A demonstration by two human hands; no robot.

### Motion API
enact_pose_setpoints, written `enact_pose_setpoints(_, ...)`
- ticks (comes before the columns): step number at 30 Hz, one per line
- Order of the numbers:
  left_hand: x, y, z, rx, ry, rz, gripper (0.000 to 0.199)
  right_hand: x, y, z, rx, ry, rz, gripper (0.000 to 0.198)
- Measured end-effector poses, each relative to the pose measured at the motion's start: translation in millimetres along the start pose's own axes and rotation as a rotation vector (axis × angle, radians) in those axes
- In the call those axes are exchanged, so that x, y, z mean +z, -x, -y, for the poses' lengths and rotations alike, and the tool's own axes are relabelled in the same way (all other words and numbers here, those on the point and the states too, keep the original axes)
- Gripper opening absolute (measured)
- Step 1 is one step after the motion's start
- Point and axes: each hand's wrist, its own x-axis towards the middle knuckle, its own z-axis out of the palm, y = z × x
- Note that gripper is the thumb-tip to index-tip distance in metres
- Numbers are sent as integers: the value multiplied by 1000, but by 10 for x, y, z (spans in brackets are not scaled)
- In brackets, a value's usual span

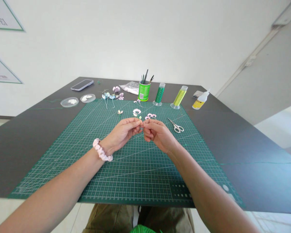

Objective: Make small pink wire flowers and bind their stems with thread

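Note:
My left hand (124,132), with a pink scrunchie (102,150) on its wrist, is closed in a pinch above the cutting mat. Just over its fingertips shows a small sprig with a pale yellow-green leaf (140,117); its stem is mostly hidden by the fingers. My right hand (157,132) is also closed in a pinch, its fingertips meeting the left ones. What lies between its fingers is too small to make out. Beyond the hands lie a white-pink petal ring (136,111), pink scalloped pieces (151,116) and a small yellowish flower (120,112).
White-handled scissors (178,128) lie right on the green cutting mat (135,181). Behind stand a green pen can (144,90), a green thread spool (159,94), a yellow-green spool (180,97) and a glue bottle (200,99). Blue flowers (109,96), shallow dishes (70,102) and a phone (82,84) are left.

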Motion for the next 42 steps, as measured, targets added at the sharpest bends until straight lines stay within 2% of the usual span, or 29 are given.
enact_pose_setpoints(17,-12,3,5,1,-28,12,18,13,8,10,30,73,41,21)
enact_pose_setpoints(25,-7,-4,16,31,-27,-26,13,10,4,-4,-8,97,-23,23)
enact_pose_setpoints(34,17,-16,30,80,-93,-96,23,36,-1,-10,-50,185,-85,16)
enact_pose_setpoints(42,9,-18,28,85,-98,-119,25,33,-6,-28,-48,207,-69,18)
